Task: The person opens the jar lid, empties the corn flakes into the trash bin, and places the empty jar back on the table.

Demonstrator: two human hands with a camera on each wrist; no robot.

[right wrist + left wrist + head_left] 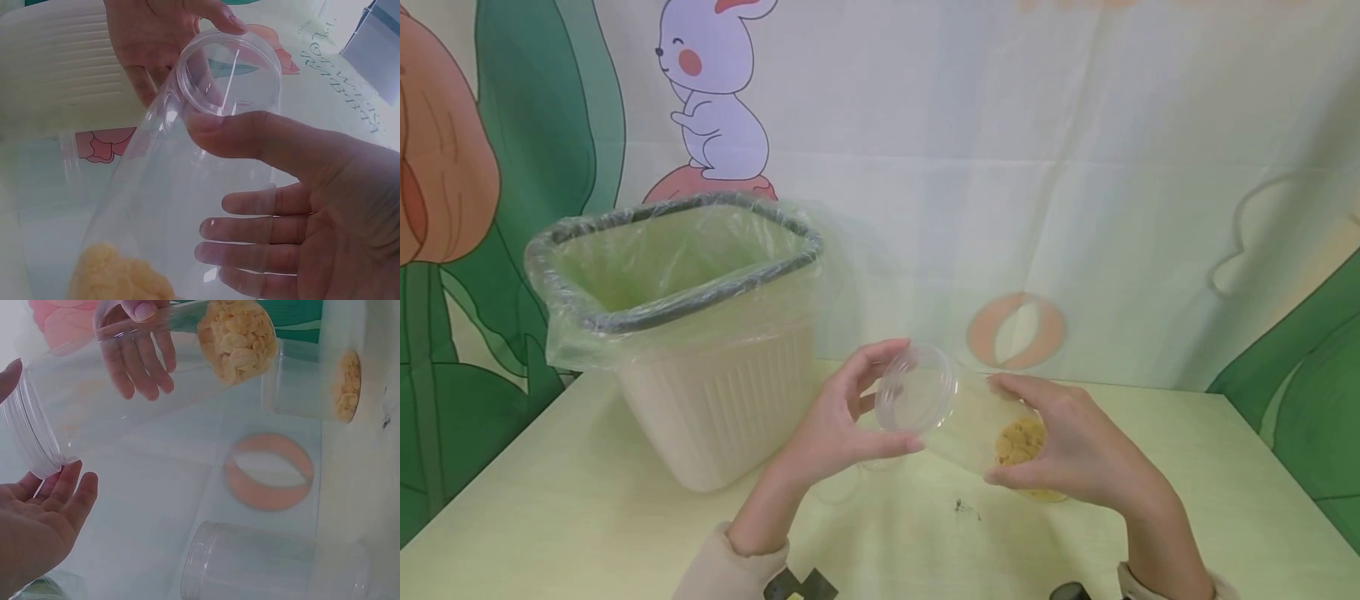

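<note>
Jar [966,421] hangs tilted above the table [880,558], its rim [35,428] held by the left hand [838,421] and its body by the right hand [1078,446], both curved wide around it, so lifting looks done and setting down remains, flakes [237,344] lying at its base, any lid unclear.

In the head view, the surface [587,525] is being lit brightly and diffusely under a yellow-green cast; only soft shadows are being thrown. In the left wrist view, a dimmer, greyer tone and low contrast are being recorded. In the right wrist view, glints and a white streak are being reflected by the jar [156,194], while its contents [122,278] are being blurred.
</note>
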